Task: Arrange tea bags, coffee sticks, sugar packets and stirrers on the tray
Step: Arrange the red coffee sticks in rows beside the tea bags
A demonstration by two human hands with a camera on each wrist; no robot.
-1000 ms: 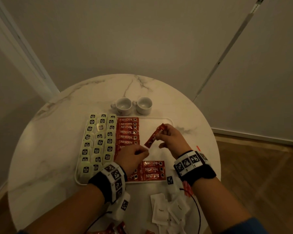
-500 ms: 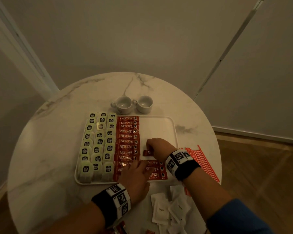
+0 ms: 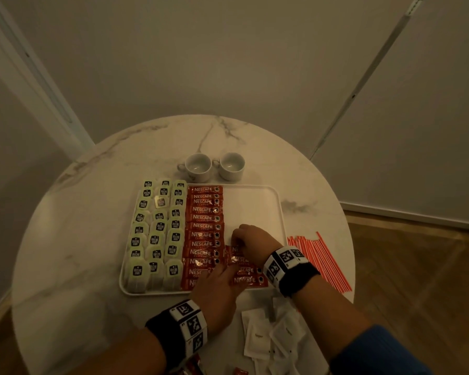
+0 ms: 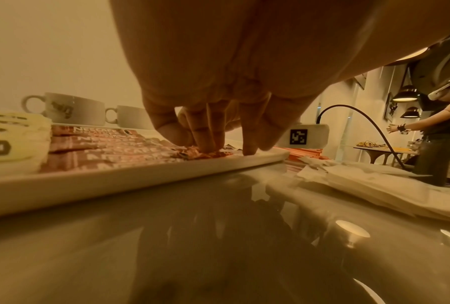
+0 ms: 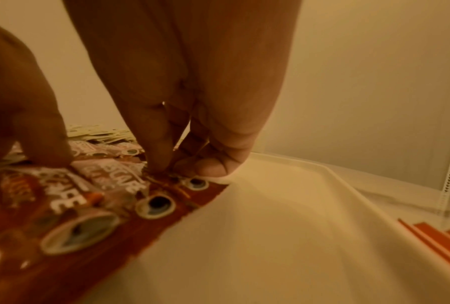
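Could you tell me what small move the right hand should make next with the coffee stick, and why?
Probably let go: the right hand pinches the coffee stick already lying on the tray above the short second column, while the left hand steadies its neighbours.

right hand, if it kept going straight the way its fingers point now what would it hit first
The right hand points its fingertips down at the tray, and they already seem to touch the coffee stick at the top of the short second column. Going on, it would press that stick onto the tray floor; contact depth is hard to judge.
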